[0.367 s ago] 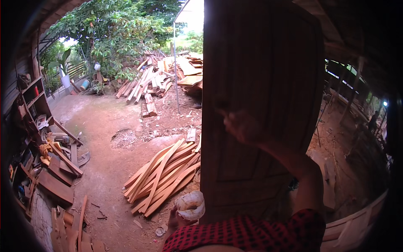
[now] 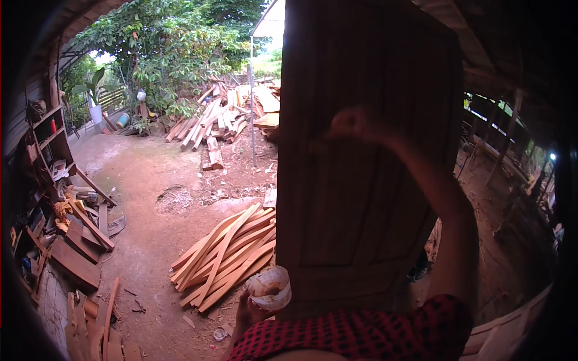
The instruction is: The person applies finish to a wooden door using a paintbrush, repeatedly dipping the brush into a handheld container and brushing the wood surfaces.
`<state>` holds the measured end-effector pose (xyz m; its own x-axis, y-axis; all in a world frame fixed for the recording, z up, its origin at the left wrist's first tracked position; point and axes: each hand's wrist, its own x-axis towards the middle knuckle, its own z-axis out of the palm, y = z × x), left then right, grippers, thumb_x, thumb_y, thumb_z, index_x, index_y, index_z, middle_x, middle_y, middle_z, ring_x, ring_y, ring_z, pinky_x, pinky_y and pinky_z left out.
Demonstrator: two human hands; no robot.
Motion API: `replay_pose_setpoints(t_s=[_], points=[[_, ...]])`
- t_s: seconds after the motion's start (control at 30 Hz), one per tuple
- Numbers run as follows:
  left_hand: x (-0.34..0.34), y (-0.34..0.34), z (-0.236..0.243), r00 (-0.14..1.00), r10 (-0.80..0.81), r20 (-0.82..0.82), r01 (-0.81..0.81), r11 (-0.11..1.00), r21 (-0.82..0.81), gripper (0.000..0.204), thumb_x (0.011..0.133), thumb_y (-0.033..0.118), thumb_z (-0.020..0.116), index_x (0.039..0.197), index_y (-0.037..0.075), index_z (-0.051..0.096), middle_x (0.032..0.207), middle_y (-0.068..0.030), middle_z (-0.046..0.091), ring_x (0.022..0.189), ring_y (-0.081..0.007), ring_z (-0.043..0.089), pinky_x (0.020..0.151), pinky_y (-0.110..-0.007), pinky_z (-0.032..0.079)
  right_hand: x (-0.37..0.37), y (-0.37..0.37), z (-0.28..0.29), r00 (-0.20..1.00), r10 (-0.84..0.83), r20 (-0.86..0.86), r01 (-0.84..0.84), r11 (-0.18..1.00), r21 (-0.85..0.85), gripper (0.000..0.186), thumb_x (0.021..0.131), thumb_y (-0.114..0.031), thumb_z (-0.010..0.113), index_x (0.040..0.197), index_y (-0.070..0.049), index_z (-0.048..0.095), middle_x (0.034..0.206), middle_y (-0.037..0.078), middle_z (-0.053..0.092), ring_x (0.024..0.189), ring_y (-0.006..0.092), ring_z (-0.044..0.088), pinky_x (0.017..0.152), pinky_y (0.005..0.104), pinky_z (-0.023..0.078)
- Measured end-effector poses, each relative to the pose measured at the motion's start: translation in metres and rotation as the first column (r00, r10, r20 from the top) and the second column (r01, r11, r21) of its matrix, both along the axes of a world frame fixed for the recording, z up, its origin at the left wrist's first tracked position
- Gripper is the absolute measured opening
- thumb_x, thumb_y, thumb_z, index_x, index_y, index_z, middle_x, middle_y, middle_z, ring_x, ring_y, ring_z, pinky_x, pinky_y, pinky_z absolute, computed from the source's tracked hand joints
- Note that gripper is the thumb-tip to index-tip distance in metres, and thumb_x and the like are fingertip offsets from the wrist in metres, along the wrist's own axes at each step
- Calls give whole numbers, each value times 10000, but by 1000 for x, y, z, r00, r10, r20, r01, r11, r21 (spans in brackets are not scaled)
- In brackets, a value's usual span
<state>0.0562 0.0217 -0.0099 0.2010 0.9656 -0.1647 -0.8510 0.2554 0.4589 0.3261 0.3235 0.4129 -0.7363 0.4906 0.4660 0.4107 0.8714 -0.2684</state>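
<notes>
Standing upright through the centre and upper right of the frame, a tall dark wooden door [image 2: 367,150] fills the view, propped so its panelled face meets the raised right hand [image 2: 355,125]. That hand presses against the panel, fingers seemingly closed on something small; blur hides what. Near the bottom centre, the left hand [image 2: 253,313] cups a pale, smeared tub [image 2: 271,289], kept close beside the door's lower edge. Loose planks [image 2: 226,256] lie left.

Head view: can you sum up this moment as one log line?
right hand raised against wooden door | left hand holds pale cup | planks on ground
</notes>
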Motion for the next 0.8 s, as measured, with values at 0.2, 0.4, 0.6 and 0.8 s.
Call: replay_pose_setpoints(t_s=[0.2, 0.4, 0.6, 0.8], points=[[23, 5, -6, 997, 25, 78, -25, 1000, -2, 719, 820, 527, 548, 1381, 143, 316, 1377, -129, 394, 1241, -341, 394, 994, -546, 357, 19, 44, 139, 887, -62, -457, 314, 808, 499, 239, 833, -282, 624, 978, -99, 676, 933, 59, 681, 883, 196, 644, 805, 315, 489], [38, 7, -7, 988, 113, 105, -110, 993, -39, 690, 828, 476, 569, 1374, 131, 326, 1373, -132, 388, 1218, -316, 415, 1016, -489, 363, 3, 51, 82, 888, -50, -457, 412, 528, 743, 281, 876, -250, 556, 1119, -124, 622, 923, 87, 662, 851, 284, 635, 744, 389, 502], [51, 18, -7, 987, 135, 89, -127, 987, -96, 685, 829, 457, 577, 1376, 133, 323, 1375, -131, 380, 1229, -318, 403, 1018, -497, 358, 31, -7, -147, 983, -139, 116, 3, 652, 758, 291, 916, -212, 463, 1155, -86, 568, 910, 102, 589, 841, 247, 572, 850, 411, 419], [57, 28, 0, 992, 124, 22, -120, 985, -127, 681, 830, 439, 586, 1378, 135, 319, 1377, -130, 372, 1239, -320, 391, 1020, -505, 352, 61, -56, -204, 956, 59, 289, -165, 918, 359, 313, 867, -347, 574, 1095, -134, 604, 1012, -10, 628, 969, 128, 579, 1063, 523, 217]])
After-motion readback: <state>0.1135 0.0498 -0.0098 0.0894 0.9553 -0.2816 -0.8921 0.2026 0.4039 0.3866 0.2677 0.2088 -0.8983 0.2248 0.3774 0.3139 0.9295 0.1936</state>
